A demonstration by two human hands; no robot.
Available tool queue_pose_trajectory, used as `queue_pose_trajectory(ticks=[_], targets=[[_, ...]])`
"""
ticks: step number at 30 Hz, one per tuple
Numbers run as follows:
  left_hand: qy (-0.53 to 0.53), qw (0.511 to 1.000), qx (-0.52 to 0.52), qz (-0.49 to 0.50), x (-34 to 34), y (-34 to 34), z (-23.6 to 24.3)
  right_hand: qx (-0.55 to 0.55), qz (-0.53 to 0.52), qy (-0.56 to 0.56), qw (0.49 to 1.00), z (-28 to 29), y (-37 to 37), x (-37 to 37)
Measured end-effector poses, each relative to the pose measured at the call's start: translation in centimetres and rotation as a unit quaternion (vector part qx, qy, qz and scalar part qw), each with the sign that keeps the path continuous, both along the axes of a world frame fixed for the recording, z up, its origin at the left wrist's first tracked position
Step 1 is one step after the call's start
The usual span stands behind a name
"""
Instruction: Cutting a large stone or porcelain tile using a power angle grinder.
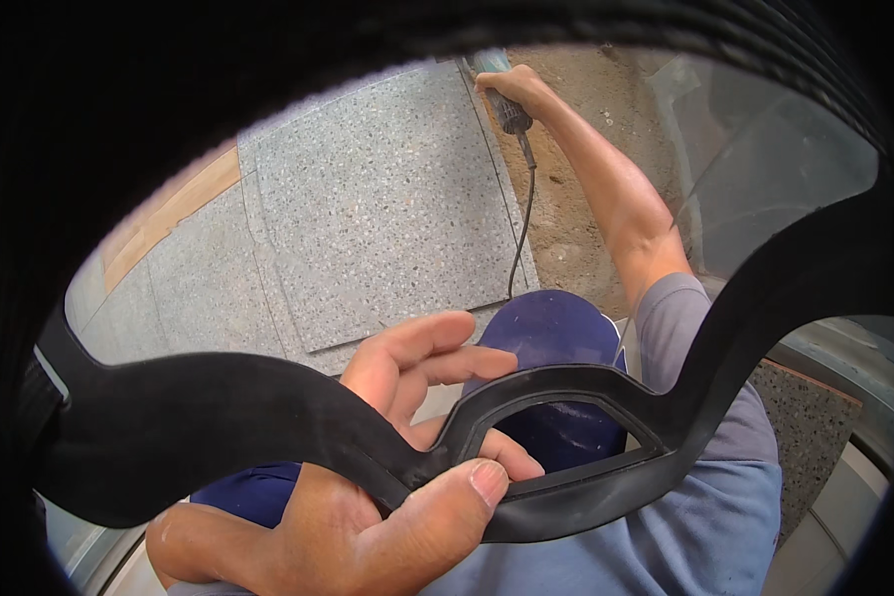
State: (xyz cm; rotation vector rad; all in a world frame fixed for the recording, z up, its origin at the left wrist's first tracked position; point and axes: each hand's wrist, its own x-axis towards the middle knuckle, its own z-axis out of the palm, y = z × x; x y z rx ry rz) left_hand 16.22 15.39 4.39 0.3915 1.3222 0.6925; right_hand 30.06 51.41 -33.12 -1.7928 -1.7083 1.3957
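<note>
A black rubbery goggle-like frame (pixel 238 397) with a nose-shaped opening spans the head view, close up. My left hand (pixel 397 507) grips it beside the opening, thumb in front of the rim and fingers behind. Some of those fingertips show above the rim and through the opening. Far ahead, my right arm stretches out, and my right hand (pixel 526 87) is closed around a corded power tool (pixel 512 114) with a black vented rear end and a bluish body. The tool's working end is cut off by the upper dark rim. Its black cord (pixel 526 219) trails back toward my knee.
A large grey speckled slab (pixel 387 199) lies left of the tool, along bare dirt (pixel 591 149). Beyond its left side is a wooden strip (pixel 174 214). Clear sheeting (pixel 755 189) and a dark speckled piece (pixel 810 427) are at right. My dark-blue knee (pixel 546 323) is below.
</note>
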Motion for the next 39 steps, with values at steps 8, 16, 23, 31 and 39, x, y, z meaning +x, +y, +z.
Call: queue_pose_trajectory(ticks=[8,16,23,31,39], targets=[[-0.039,0.998,-0.035,0.028,0.2,-0.2,0.5,-0.001,-0.016,0.023,1.0,-2.1,1.0,0.3],[-0.009,1.0,-0.021,0.005,0.4,-0.2,0.6,0.022,-0.005,0.001,1.0,-0.7,0.2,-0.4],[-0.015,0.999,-0.03,0.012,0.7,-0.3,0.0,0.009,-0.008,-0.007,1.0,0.1,-0.2,-0.4],[-0.002,1.0,-0.012,-0.008,1.2,-0.1,-0.2,0.014,-0.019,-0.001,1.0,-0.3,0.0,-0.3],[-0.011,1.0,-0.01,0.0,1.3,0.1,-0.2,0.015,-0.017,-0.003,1.0,-0.3,0.0,-0.1]])
